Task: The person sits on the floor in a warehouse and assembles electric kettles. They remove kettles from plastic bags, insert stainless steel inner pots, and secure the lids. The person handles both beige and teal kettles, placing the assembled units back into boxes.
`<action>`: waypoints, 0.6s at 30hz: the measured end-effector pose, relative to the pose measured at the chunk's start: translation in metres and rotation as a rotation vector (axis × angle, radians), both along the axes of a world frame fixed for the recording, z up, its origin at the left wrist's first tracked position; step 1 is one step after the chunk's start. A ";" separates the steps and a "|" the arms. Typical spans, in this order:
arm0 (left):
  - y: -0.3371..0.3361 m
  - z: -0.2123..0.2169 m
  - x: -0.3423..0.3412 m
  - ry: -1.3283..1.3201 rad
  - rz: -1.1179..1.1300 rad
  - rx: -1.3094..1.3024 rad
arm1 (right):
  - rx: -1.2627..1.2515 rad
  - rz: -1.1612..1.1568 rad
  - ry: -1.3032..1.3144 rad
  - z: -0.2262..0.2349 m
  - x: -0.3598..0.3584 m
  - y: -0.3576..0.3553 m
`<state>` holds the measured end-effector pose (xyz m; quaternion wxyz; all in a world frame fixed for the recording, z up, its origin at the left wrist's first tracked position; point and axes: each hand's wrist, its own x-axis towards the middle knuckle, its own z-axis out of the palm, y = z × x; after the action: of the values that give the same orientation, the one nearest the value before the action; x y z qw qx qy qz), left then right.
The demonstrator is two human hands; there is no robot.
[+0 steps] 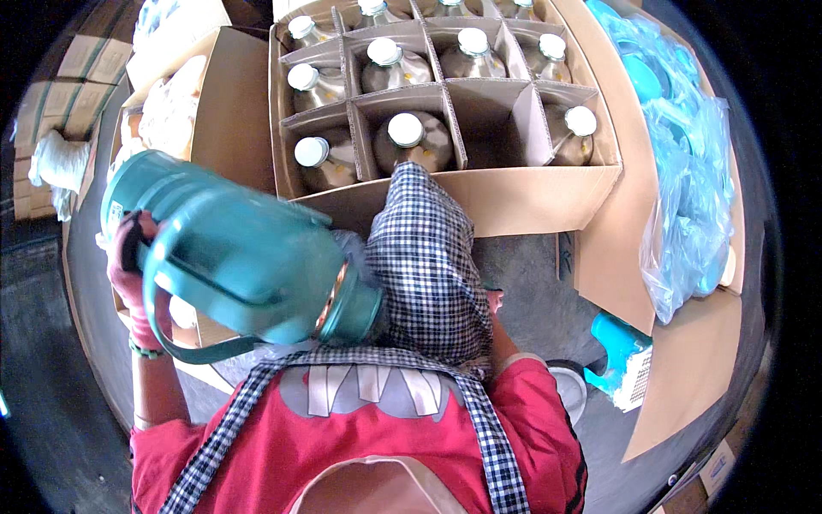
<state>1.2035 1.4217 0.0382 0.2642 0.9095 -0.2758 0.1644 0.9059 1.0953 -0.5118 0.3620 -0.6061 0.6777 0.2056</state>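
My left hand (130,257) is closed around the lower side of a teal thermos jug (248,257), near the end of its long handle. The jug lies tilted on its side in front of my chest, its narrow mouth toward the lower right. My right hand (495,300) shows only in part beside my black-and-white checked apron (424,248); its fingers are hidden. Beyond the apron stands a divided cardboard box (539,193) of rounded glass bottles with white caps, such as this bottle (411,141). One near-row compartment shows only its cardboard walls.
At right, an open carton (612,248) holds teal plastic parts in clear bags (689,197). Below it lies a teal piece (618,347) by a white patterned sheet. Another carton (233,116) at left holds pale wrapped items. A round-rimmed object (569,390) sits near my right arm.
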 end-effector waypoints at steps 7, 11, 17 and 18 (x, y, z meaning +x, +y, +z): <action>0.003 -0.012 0.001 0.237 0.031 -0.679 | -0.392 -0.279 -1.075 0.253 0.033 -0.088; 0.003 -0.026 0.006 0.193 -0.144 -0.808 | -0.364 0.061 -1.597 0.460 0.069 -0.056; -0.025 -0.017 -0.026 0.172 0.075 -0.809 | -0.285 1.090 -1.419 0.556 0.121 0.001; -0.021 -0.021 -0.027 0.079 0.149 -0.664 | -0.359 1.273 -1.324 0.563 0.129 0.007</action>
<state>1.1763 1.4005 0.0169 0.5437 0.7970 -0.1298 0.2289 1.0344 1.1026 0.0510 0.3945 -0.9037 -0.1043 -0.1298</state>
